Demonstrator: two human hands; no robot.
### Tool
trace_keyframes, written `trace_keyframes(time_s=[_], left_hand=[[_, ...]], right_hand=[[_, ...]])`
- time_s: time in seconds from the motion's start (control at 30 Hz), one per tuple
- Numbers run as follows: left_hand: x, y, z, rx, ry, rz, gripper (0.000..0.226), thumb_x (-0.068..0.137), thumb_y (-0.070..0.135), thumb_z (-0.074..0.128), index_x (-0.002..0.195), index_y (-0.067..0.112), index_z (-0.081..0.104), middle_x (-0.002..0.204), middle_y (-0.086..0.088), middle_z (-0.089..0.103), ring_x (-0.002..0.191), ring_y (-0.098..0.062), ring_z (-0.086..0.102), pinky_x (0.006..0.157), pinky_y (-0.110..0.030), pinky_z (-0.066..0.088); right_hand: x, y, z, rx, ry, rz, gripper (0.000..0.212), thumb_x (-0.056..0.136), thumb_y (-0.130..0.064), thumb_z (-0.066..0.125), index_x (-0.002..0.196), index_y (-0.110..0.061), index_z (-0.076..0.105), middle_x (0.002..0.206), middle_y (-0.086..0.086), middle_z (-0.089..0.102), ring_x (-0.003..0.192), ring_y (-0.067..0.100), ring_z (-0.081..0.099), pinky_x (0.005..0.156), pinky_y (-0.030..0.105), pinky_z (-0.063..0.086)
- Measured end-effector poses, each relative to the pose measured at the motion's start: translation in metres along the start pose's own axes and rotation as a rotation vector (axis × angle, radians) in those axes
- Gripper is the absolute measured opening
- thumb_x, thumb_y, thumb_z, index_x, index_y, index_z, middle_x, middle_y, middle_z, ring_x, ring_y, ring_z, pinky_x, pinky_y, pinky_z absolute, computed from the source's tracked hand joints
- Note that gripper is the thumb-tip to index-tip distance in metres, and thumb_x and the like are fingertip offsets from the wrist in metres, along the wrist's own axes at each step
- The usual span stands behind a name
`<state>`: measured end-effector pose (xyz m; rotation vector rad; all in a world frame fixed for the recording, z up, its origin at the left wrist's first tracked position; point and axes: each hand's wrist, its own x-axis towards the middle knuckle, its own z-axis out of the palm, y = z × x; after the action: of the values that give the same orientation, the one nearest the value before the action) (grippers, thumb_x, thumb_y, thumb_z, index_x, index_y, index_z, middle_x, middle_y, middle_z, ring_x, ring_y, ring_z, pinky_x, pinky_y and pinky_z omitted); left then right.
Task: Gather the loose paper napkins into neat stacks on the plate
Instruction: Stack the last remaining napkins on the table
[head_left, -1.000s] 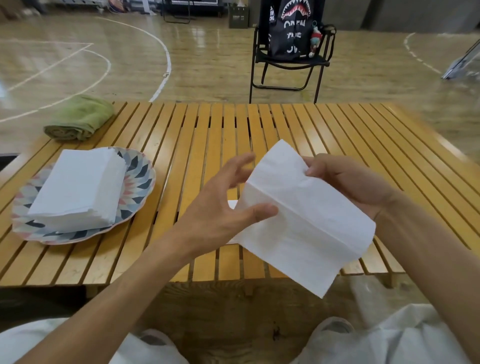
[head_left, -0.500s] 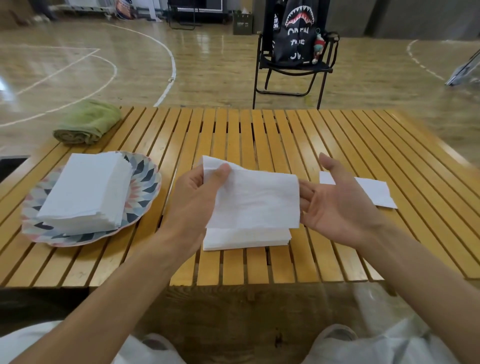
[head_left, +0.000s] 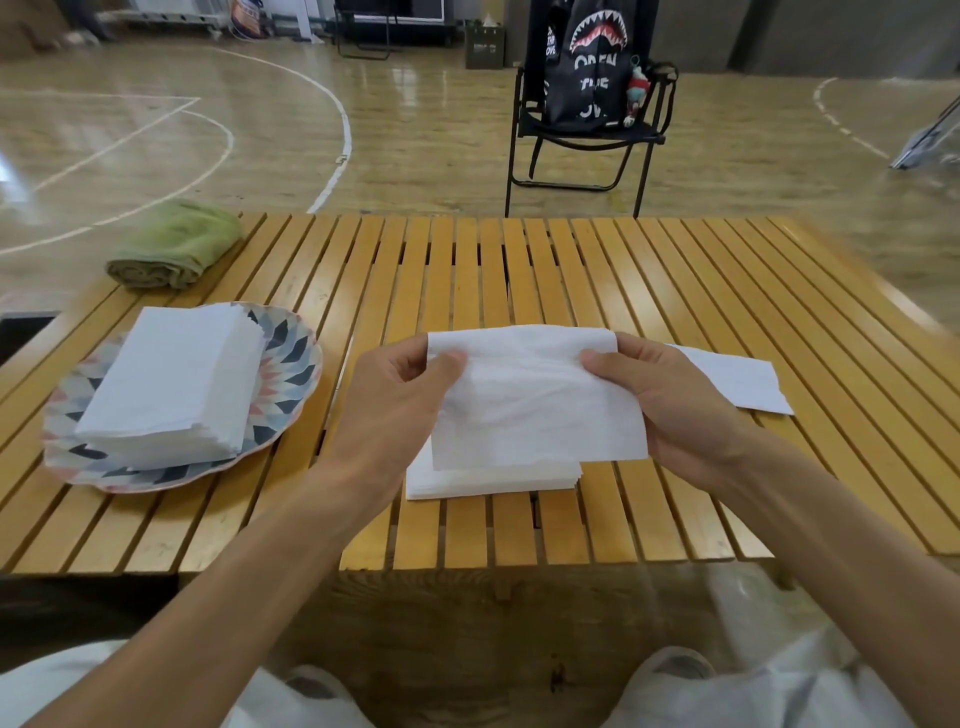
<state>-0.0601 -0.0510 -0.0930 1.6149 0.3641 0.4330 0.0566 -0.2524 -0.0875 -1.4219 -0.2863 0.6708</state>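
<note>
Left hand (head_left: 395, 410) and right hand (head_left: 670, 400) are pinching one napkin (head_left: 535, 405) mid-frame above a small pile (head_left: 493, 480), while the plate (head_left: 291, 364) at left is already holding a stack (head_left: 171, 384).

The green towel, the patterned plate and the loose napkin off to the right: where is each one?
green towel (head_left: 174, 244), head view, middle of the roll.
patterned plate (head_left: 291, 358), head view, bare right rim.
loose napkin (head_left: 737, 379), head view, centre of the sheet.

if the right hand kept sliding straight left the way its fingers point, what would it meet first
Probably the left hand. The right hand pinches the opposite end of the same napkin, fingers pointing left across it, with only paper between them. Depth looks similar, though one view cannot confirm it.
</note>
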Motion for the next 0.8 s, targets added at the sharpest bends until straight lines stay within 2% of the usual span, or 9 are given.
trace_keyframes(time_s=[0.13, 0.23, 0.37, 0.47, 0.53, 0.6, 0.7, 0.77, 0.8], left_hand=[[0.003, 0.006, -0.008, -0.113, -0.067, 0.137, 0.026, 0.098, 0.019, 0.055, 0.102, 0.037, 0.074, 0.105, 0.007, 0.071, 0.102, -0.017, 0.067, 0.088, -0.044, 0.058], [0.006, 0.012, -0.015, -0.2, -0.134, 0.26, 0.029, 0.096, 0.019, 0.054, 0.108, 0.036, 0.074, 0.115, 0.004, 0.071, 0.111, -0.019, 0.065, 0.087, -0.035, 0.057], [0.01, 0.009, -0.023, -0.029, -0.155, 0.217, 0.037, 0.099, 0.017, 0.042, 0.092, 0.025, 0.078, 0.102, -0.001, 0.069, 0.1, -0.021, 0.063, 0.08, -0.034, 0.052], [0.01, 0.007, -0.024, 0.021, -0.172, 0.131, 0.043, 0.097, 0.032, 0.035, 0.092, 0.023, 0.077, 0.1, 0.005, 0.068, 0.096, -0.018, 0.064, 0.08, -0.036, 0.053], [0.009, 0.006, -0.024, 0.132, -0.132, 0.152, 0.037, 0.099, 0.037, 0.04, 0.095, 0.027, 0.076, 0.099, 0.011, 0.067, 0.095, -0.015, 0.063, 0.081, -0.037, 0.053], [0.009, 0.005, -0.023, 0.234, -0.101, 0.217, 0.018, 0.098, 0.026, 0.056, 0.102, 0.033, 0.072, 0.101, 0.015, 0.067, 0.093, -0.007, 0.063, 0.072, -0.025, 0.054], [0.009, 0.004, -0.023, 0.135, -0.135, 0.197, 0.038, 0.091, 0.01, 0.066, 0.121, 0.032, 0.058, 0.103, 0.009, 0.071, 0.094, -0.006, 0.069, 0.068, -0.02, 0.056], [0.01, 0.005, -0.024, 0.108, -0.114, 0.19, 0.044, 0.089, 0.012, 0.07, 0.126, 0.028, 0.053, 0.101, 0.008, 0.073, 0.094, -0.006, 0.071, 0.069, -0.02, 0.057], [0.011, 0.006, -0.024, 0.124, -0.09, 0.198, 0.04, 0.088, 0.014, 0.071, 0.122, 0.026, 0.055, 0.099, 0.01, 0.074, 0.093, -0.006, 0.071, 0.068, -0.018, 0.057]], right_hand=[[-0.002, -0.008, -0.004, 0.104, -0.055, -0.074, 0.027, 0.092, -0.018, 0.064, 0.117, -0.022, 0.074, 0.118, 0.006, 0.073, 0.1, 0.021, 0.073, 0.071, 0.034, 0.062], [0.0, -0.012, -0.008, 0.16, -0.086, -0.121, 0.03, 0.093, -0.012, 0.058, 0.12, -0.015, 0.071, 0.122, 0.009, 0.071, 0.105, 0.024, 0.07, 0.082, 0.037, 0.061], [0.002, -0.008, -0.012, 0.08, 0.014, -0.088, 0.032, 0.101, -0.012, 0.044, 0.097, -0.012, 0.076, 0.104, 0.002, 0.074, 0.091, 0.016, 0.071, 0.069, 0.028, 0.058], [0.005, -0.005, -0.011, 0.031, 0.04, -0.061, 0.033, 0.102, -0.025, 0.046, 0.104, -0.006, 0.073, 0.111, 0.009, 0.073, 0.088, 0.019, 0.071, 0.073, 0.034, 0.057], [0.006, -0.002, -0.009, -0.085, 0.062, -0.058, 0.026, 0.097, -0.028, 0.061, 0.115, -0.012, 0.069, 0.112, 0.007, 0.074, 0.09, 0.019, 0.071, 0.073, 0.03, 0.057], [0.008, 0.001, -0.01, -0.155, 0.063, -0.043, 0.036, 0.09, -0.019, 0.071, 0.124, -0.021, 0.06, 0.109, 0.003, 0.075, 0.094, 0.018, 0.072, 0.075, 0.028, 0.058], [0.009, 0.002, -0.01, -0.181, 0.032, -0.004, 0.043, 0.086, -0.011, 0.075, 0.124, -0.021, 0.057, 0.108, 0.001, 0.077, 0.1, 0.019, 0.073, 0.083, 0.03, 0.06], [0.009, 0.002, -0.01, -0.255, 0.087, -0.015, 0.029, 0.087, -0.013, 0.074, 0.115, -0.017, 0.068, 0.106, -0.001, 0.077, 0.102, 0.021, 0.071, 0.089, 0.037, 0.059], [0.009, 0.002, -0.009, -0.291, 0.13, -0.03, 0.021, 0.087, -0.015, 0.074, 0.108, -0.016, 0.073, 0.102, -0.003, 0.077, 0.101, 0.021, 0.07, 0.089, 0.039, 0.057]])
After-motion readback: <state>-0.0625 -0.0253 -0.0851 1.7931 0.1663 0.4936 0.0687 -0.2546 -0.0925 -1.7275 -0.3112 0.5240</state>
